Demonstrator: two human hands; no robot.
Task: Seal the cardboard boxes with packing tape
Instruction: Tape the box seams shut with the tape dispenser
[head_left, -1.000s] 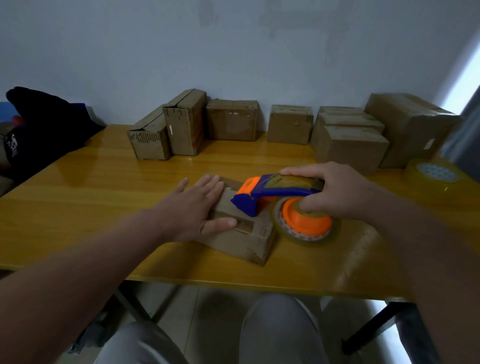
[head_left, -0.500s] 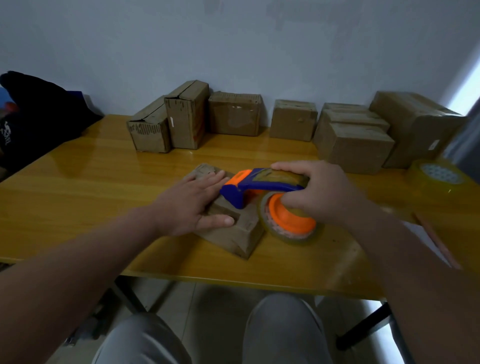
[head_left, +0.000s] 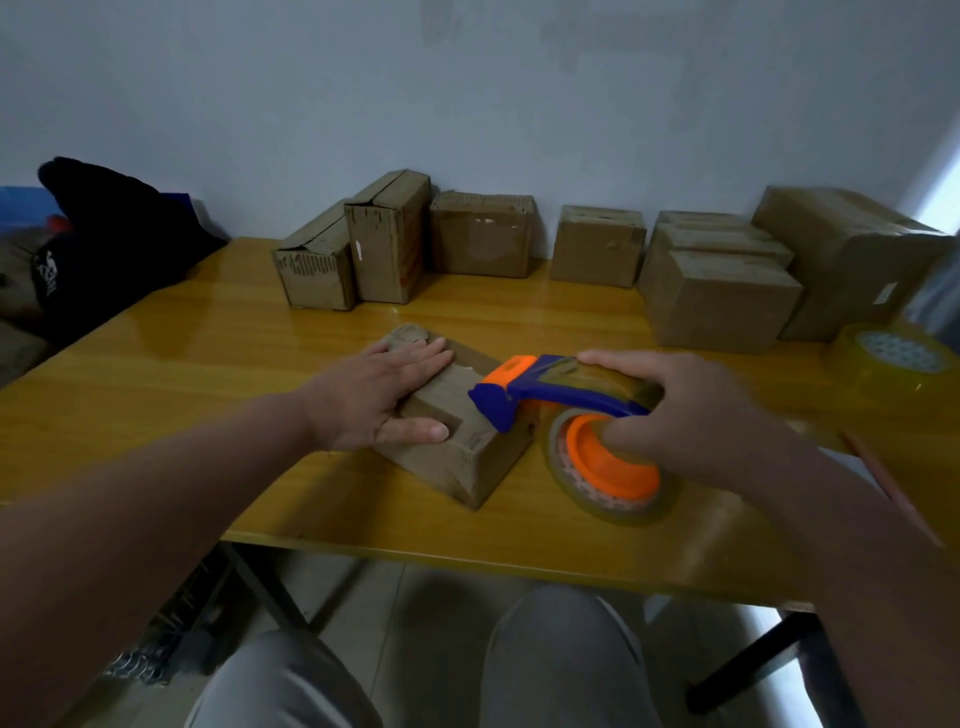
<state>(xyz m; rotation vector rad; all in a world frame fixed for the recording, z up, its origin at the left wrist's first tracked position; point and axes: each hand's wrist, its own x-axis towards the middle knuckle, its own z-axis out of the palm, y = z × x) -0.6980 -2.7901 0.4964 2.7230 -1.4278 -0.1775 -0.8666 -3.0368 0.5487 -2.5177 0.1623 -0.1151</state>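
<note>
A small flat cardboard box (head_left: 470, 457) lies near the front edge of the yellow table (head_left: 208, 374). My left hand (head_left: 382, 397) presses flat on its top, fingers straight, thumb along the near side. My right hand (head_left: 680, 410) grips a blue and orange tape dispenser (head_left: 545, 389) carrying a roll of clear tape (head_left: 605, 467). The dispenser's blue nose rests on the box's right end, while the roll hangs beside the box just above the table.
Several cardboard boxes (head_left: 483, 234) stand in a row along the wall at the back. A spare roll of clear tape (head_left: 891, 358) lies at the right edge. A black bag (head_left: 104, 239) sits at the far left. My knees show below the table.
The dispenser has slid right along the box top, from over its middle to its right end. My left hand stays pressed on the box.
</note>
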